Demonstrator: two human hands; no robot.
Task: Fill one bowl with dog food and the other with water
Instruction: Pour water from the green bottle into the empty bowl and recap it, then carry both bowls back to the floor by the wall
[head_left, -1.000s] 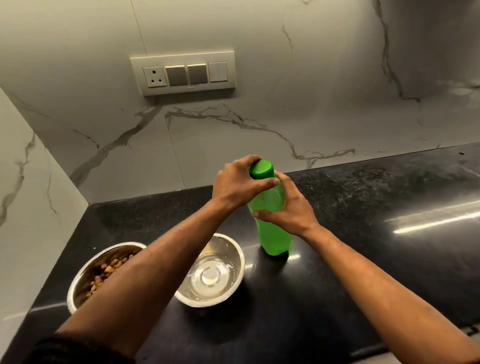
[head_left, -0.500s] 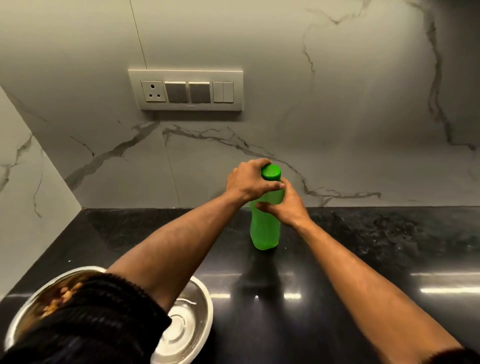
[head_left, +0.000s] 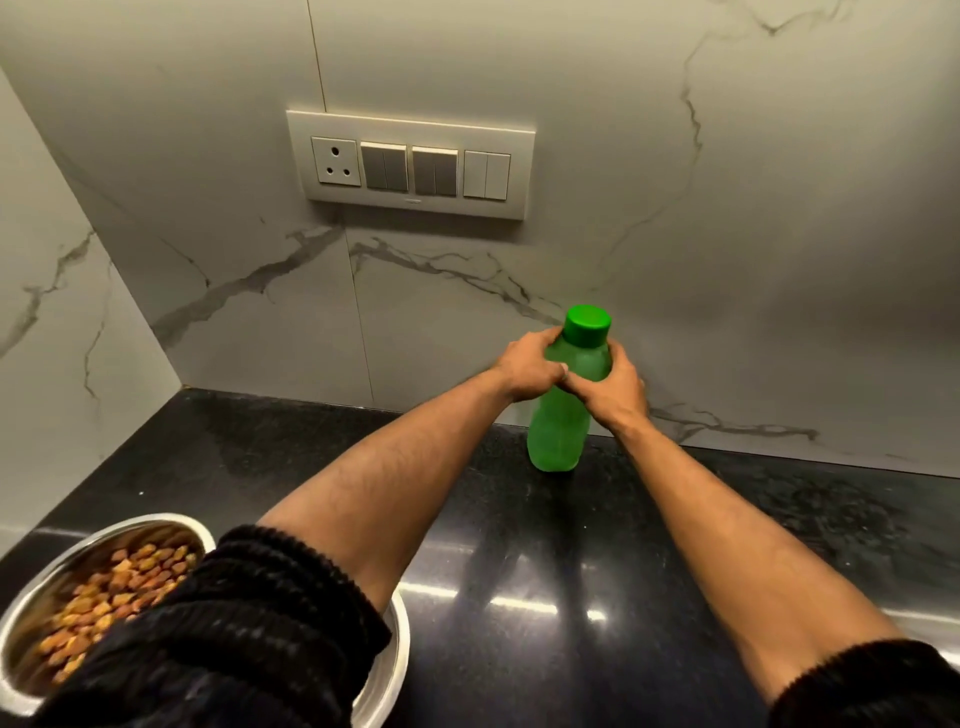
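Note:
A green plastic bottle (head_left: 558, 431) with its green cap (head_left: 587, 322) on stands upright on the black counter, close to the back wall. My left hand (head_left: 530, 370) and my right hand (head_left: 610, 387) both wrap around its upper body just below the cap. At the lower left a steel bowl (head_left: 49, 582) holds brown dog food kibble (head_left: 111, 597). Beside it, a second steel bowl (head_left: 397, 654) shows only a strip of rim; my left sleeve hides its inside.
The black stone counter (head_left: 571, 571) runs right and toward me. Marble wall panels (head_left: 727, 234) close off the back and left side. A switch and socket plate (head_left: 410, 163) sits on the back wall above the bottle.
The bottle has been pushed back toward the wall. My left hand came down off the cap onto the bottle's body. The view has tilted up, so the bowls sit lower.

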